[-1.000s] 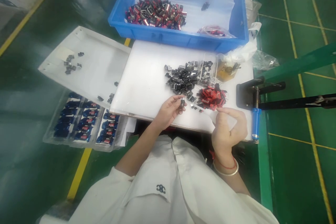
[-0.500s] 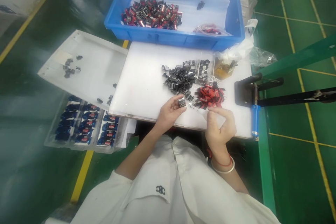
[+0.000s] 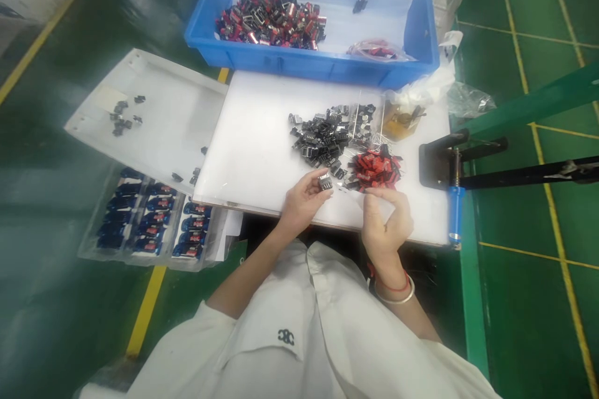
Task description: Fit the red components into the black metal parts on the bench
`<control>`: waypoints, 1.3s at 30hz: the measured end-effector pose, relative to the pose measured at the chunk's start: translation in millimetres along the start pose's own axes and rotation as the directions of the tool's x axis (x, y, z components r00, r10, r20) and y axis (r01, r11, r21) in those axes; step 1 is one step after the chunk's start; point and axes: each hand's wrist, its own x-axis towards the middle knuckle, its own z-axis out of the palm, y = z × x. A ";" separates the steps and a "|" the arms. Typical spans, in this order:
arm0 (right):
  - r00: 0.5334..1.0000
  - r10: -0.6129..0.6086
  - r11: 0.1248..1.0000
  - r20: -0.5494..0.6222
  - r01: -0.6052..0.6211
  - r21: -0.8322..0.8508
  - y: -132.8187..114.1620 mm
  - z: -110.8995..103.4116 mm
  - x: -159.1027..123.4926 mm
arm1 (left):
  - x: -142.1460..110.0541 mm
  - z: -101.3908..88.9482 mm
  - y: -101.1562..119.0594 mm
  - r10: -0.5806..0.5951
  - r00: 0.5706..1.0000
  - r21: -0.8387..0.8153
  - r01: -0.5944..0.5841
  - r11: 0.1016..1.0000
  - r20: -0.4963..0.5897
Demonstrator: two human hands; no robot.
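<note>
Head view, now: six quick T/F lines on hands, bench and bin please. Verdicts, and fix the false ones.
1. The left hand holds a small part, apart from the right hand. True.
2. A mostly red pile lies to the right of a dark pile. True.
3. The right hand is deep in the dark pile. False: it is by the near edge of the mostly red pile.
4. The blue bin stands beyond both piles. True.
5. The blue bin holds red parts only. False: red and dark are mixed.
6. Both wrists wear bangles. False: only the right does.
</note>
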 end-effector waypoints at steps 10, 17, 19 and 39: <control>1.000 0.017 1.000 0.020 -0.017 -0.011 0.0 0.1 -0.6 | 0.9 0.1 -1.5 0.003 1.000 0.009 -0.003 1.000 0.010; 0.999 0.013 1.000 0.031 -0.014 0.012 -1.1 -0.9 0.4 | 1.0 0.1 -0.9 -0.001 1.000 0.022 0.001 1.000 0.005; 0.999 0.025 1.000 0.037 -0.025 0.013 -1.6 -2.4 0.3 | 1.4 0.5 -0.4 -0.001 1.000 0.021 0.000 1.000 0.008; 0.999 -0.020 0.999 -0.031 0.019 -0.026 -0.4 -3.9 -0.8 | 1.1 -0.6 -0.6 0.003 1.000 0.039 -0.004 0.999 0.024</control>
